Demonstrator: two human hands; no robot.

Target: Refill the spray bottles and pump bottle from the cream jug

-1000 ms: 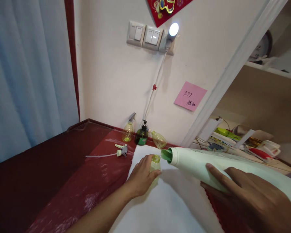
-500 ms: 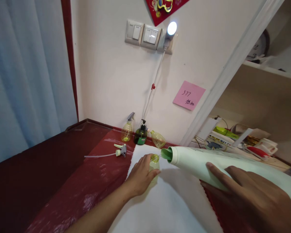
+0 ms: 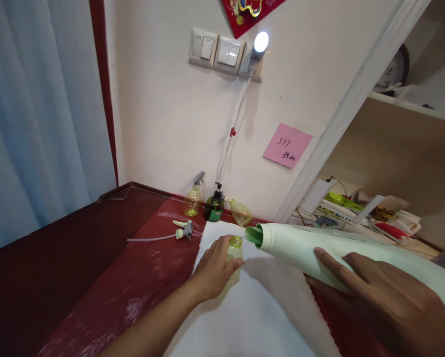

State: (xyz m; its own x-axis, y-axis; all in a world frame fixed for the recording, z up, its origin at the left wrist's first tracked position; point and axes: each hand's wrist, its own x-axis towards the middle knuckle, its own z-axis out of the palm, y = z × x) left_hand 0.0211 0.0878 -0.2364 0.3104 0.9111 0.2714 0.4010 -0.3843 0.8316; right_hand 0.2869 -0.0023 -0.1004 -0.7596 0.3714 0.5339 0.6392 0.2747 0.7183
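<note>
My left hand (image 3: 214, 267) is wrapped round a small clear yellow-green bottle (image 3: 234, 253) that stands upright with its neck uncapped on a white cloth (image 3: 259, 312). My right hand (image 3: 378, 302) grips a large pale green jug (image 3: 330, 253), tipped almost level. The jug's green spout (image 3: 254, 235) sits just right of and slightly above the small bottle's mouth. No liquid stream can be made out between them.
A detached spray head with its tube (image 3: 178, 234) lies on the red table cover (image 3: 133, 282). A spray bottle (image 3: 194, 197), a dark pump bottle (image 3: 214, 207) and a tipped clear bottle (image 3: 241, 212) stand by the wall. Cluttered shelves (image 3: 360, 213) are at right, a curtain (image 3: 40, 109) at left.
Nothing has visibly changed between the hands and bottles; only the view has shifted slightly.
</note>
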